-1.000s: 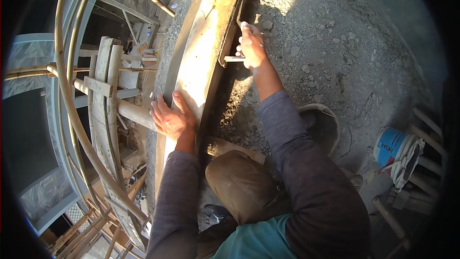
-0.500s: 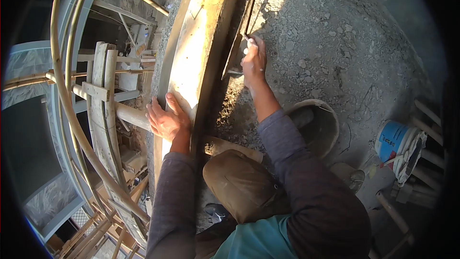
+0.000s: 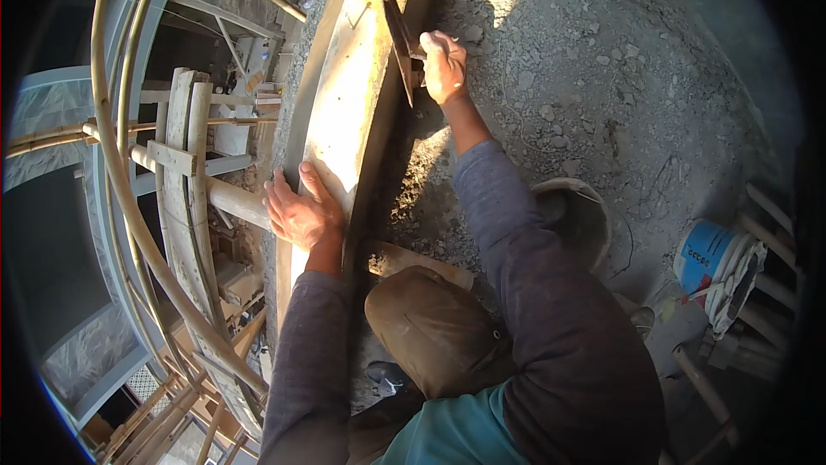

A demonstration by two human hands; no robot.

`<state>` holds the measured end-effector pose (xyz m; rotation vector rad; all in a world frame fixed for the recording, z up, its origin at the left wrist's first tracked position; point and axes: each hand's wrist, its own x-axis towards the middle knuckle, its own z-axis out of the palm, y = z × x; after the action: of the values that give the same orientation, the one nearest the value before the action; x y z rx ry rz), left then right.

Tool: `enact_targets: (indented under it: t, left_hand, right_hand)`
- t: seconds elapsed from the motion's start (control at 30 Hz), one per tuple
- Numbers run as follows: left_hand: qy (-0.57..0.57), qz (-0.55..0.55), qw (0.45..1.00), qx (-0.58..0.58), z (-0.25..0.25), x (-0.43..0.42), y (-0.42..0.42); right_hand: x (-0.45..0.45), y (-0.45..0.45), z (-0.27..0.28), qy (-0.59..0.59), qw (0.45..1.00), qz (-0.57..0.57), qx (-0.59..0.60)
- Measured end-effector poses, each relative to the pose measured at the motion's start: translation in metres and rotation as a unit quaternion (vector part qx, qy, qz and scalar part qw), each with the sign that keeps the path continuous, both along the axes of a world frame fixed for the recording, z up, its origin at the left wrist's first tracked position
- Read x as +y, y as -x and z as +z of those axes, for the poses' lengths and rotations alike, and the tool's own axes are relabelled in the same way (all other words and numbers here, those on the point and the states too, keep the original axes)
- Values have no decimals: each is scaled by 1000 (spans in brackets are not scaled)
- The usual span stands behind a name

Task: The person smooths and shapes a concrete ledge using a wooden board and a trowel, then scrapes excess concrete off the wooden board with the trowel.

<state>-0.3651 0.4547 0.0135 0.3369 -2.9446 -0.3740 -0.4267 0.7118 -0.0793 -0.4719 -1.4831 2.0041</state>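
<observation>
The person's right hand (image 3: pixel 443 65), just past 12 o'clock from the picture's centre, is curling closed around the grip of a flat trowel (image 3: pixel 399 30); the grip itself is mostly hidden. The left hand (image 3: pixel 303 214), at 9 o'clock, is lying palm down with its fingers partly spread on a long pale plank (image 3: pixel 340 112), gripping no tool.

The trowel is showing nearly edge-on at 12 o'clock, its far end pointing toward 11 o'clock and overlapping the plank, its near tip hanging beside the plank's right side. Whether the blade is touching the wood cannot be told. Half a second ago it was standing over the ground, right of the plank, tilting toward 1 o'clock. The right hand is now sitting slightly farther up, while the left is staying in nearly the same spot.

The plank is running from 12 o'clock down toward 8, sunlight brightening its face. Rubble-strewn ground (image 3: pixel 568 95) is spreading from 1 to 3 o'clock. A round tub (image 3: pixel 581 217) is resting at 3 o'clock, the right sleeve (image 3: pixel 538 250) covering more of it than before. A blue-and-white bucket (image 3: pixel 707 258) is leaning between 3 and 4. The person's knee (image 3: pixel 430 323) is bending at 6 o'clock, and bamboo poles (image 3: pixel 110 112) are curving along 9 to 10.
</observation>
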Motion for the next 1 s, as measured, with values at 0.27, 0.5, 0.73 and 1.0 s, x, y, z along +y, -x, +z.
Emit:
enact_targets:
  t: [0.27, 0.5, 0.73, 1.0]
  left_hand:
    - [-4, 1, 1000, 12, 1, 2, 0]
    - [-8, 3, 1000, -19, 5, 1, 1]
    - [-1, 9, 1000, -11, 5, 1, 1]
    - [-6, -10, 1000, -2, 3, 2, 2]
  right_hand:
    - [-98, -105, 11, -46, 999, -7, 18]
    - [50, 35, -17, 133, 982, -130, 13]
    - [88, 99, -30, -65, 989, -118, -53]
    - [-42, -46, 14, -48, 999, 1, -19]
